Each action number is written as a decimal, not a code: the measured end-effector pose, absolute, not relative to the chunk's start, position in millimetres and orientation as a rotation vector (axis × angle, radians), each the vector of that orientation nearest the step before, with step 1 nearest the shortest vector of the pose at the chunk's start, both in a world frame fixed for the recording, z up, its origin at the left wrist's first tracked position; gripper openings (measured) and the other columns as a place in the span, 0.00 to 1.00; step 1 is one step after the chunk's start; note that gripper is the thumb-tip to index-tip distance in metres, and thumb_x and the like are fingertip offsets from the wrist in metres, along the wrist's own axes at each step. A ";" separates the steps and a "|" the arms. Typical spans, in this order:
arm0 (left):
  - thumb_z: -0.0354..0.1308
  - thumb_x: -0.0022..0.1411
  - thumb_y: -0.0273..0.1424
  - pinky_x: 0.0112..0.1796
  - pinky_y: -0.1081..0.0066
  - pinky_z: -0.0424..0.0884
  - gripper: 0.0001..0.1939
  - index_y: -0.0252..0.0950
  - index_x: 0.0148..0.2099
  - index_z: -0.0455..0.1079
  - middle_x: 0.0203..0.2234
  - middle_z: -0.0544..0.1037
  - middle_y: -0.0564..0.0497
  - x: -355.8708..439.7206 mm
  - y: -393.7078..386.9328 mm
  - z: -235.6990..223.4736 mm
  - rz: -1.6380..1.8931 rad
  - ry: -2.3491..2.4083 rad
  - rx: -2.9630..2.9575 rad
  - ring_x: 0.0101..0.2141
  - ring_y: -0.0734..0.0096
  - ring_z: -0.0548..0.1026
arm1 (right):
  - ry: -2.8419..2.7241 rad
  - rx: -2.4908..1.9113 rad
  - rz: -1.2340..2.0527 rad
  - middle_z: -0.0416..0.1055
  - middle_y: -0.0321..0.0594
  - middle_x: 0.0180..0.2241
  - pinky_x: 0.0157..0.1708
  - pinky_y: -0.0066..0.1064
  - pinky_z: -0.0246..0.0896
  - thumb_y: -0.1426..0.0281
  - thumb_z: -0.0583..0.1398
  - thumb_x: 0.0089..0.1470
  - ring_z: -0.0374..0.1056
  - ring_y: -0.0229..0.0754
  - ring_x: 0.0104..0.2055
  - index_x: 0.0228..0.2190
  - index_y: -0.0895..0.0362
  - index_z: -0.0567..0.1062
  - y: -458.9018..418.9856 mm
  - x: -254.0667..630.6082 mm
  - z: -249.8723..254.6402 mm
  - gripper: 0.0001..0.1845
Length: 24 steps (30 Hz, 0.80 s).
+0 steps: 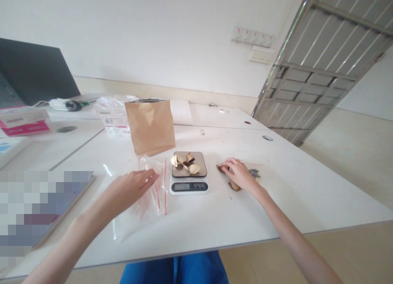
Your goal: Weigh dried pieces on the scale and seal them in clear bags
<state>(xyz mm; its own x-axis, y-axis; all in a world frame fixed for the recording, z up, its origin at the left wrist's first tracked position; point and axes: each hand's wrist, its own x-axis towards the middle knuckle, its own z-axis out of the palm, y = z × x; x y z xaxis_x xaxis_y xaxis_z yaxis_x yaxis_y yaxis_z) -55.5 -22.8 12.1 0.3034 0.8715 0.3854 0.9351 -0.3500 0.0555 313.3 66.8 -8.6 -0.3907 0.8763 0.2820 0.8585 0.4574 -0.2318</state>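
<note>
My right hand (238, 173) reaches down to the table right of the scale, its fingers closed around a curved brown piece (222, 168) that looks like dried husk or shell. Just below that hand lies another brown piece (234, 186). Several cream-and-brown curved pieces (194, 168) rest on the metal plate of a small digital kitchen scale (189, 186); its display is lit, but I cannot read it surely. My left hand (143, 181) is over clear zip bags (161, 194) with red seal lines, its fingers loosely stretched and nothing visible in them.
An upright brown paper bag (151, 126) stands behind the scale, with a clear plastic-wrapped pack (113, 112) beside it. A dark monitor (37, 71) and pink-white boxes (26, 122) are at the left. A blurred-out flat item (39, 210) lies front left. The table's front edge is close to my lap.
</note>
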 end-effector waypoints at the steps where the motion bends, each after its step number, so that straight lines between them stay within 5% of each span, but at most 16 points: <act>1: 0.44 0.66 0.32 0.33 0.68 0.70 0.13 0.40 0.42 0.71 0.35 0.78 0.49 -48.3 -19.3 31.9 -0.517 -1.783 -2.357 0.34 0.63 0.77 | -2.302 -1.449 0.037 0.69 0.47 0.46 0.51 0.45 0.58 0.69 0.51 0.60 0.65 0.49 0.51 0.42 0.55 0.75 62.6 316.0 -10.4 0.14; 5: 0.41 0.69 0.36 0.43 0.63 0.69 0.17 0.37 0.51 0.66 0.47 0.73 0.46 -23.6 5.7 103.2 -0.884 -1.805 -2.024 0.45 0.61 0.73 | -2.144 -1.387 0.019 0.67 0.46 0.44 0.51 0.43 0.61 0.67 0.50 0.61 0.66 0.48 0.49 0.41 0.53 0.74 40.5 323.1 -6.0 0.14; 7: 0.43 0.69 0.34 0.54 0.60 0.60 0.19 0.31 0.57 0.62 0.55 0.66 0.41 -22.0 27.1 125.2 -1.080 -1.696 -1.870 0.55 0.58 0.64 | -2.172 -1.398 0.088 0.67 0.44 0.41 0.49 0.41 0.63 0.66 0.52 0.60 0.67 0.47 0.47 0.38 0.53 0.73 25.4 325.2 -4.4 0.11; 10: 0.47 0.68 0.37 0.58 0.50 0.49 0.26 0.32 0.64 0.53 0.66 0.46 0.38 -33.1 64.1 138.6 -1.162 -1.755 -1.810 0.63 0.48 0.48 | -2.245 -1.443 0.182 0.66 0.43 0.42 0.48 0.41 0.64 0.67 0.55 0.57 0.67 0.46 0.46 0.39 0.52 0.71 3.3 327.0 -11.3 0.09; 12: 0.43 0.70 0.38 0.59 0.48 0.41 0.25 0.31 0.64 0.52 0.67 0.42 0.40 -43.1 84.0 137.4 -1.191 -1.792 -1.855 0.65 0.49 0.40 | -2.249 -1.451 0.214 0.66 0.43 0.43 0.49 0.41 0.63 0.69 0.54 0.57 0.67 0.45 0.47 0.41 0.51 0.70 -6.8 327.8 -20.3 0.09; 14: 0.37 0.71 0.40 0.59 0.47 0.40 0.25 0.25 0.58 0.59 0.65 0.51 0.40 -49.9 95.1 131.6 -1.152 -1.874 -1.915 0.64 0.49 0.41 | -2.228 -1.435 0.229 0.66 0.43 0.43 0.49 0.40 0.63 0.70 0.53 0.58 0.66 0.45 0.47 0.41 0.51 0.70 -11.8 328.7 -28.6 0.10; 18: 0.30 0.71 0.42 0.55 0.52 0.55 0.32 0.20 0.49 0.66 0.53 0.68 0.37 -50.9 94.1 121.2 -1.034 -1.884 -1.913 0.59 0.50 0.58 | -2.181 -1.434 0.208 0.69 0.42 0.40 0.47 0.41 0.63 0.71 0.53 0.56 0.67 0.46 0.46 0.37 0.52 0.70 -10.8 329.5 -31.8 0.08; 24: 0.45 0.67 0.41 0.49 0.59 0.64 0.26 0.24 0.57 0.58 0.46 0.74 0.38 -51.8 79.1 133.4 -1.122 -2.081 -1.711 0.49 0.54 0.71 | -2.189 -1.399 0.205 0.71 0.40 0.32 0.40 0.39 0.63 0.76 0.54 0.49 0.68 0.45 0.37 0.33 0.54 0.70 7.3 311.2 -3.8 0.09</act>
<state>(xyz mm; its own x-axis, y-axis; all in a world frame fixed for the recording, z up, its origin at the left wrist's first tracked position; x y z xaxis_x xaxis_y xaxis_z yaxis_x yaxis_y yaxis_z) -51.8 79.1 133.4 -0.2964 0.7407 0.6030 0.9108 0.0294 0.4117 311.2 7.3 -3.8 -0.3240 0.8790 0.3499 0.7989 0.4523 -0.3964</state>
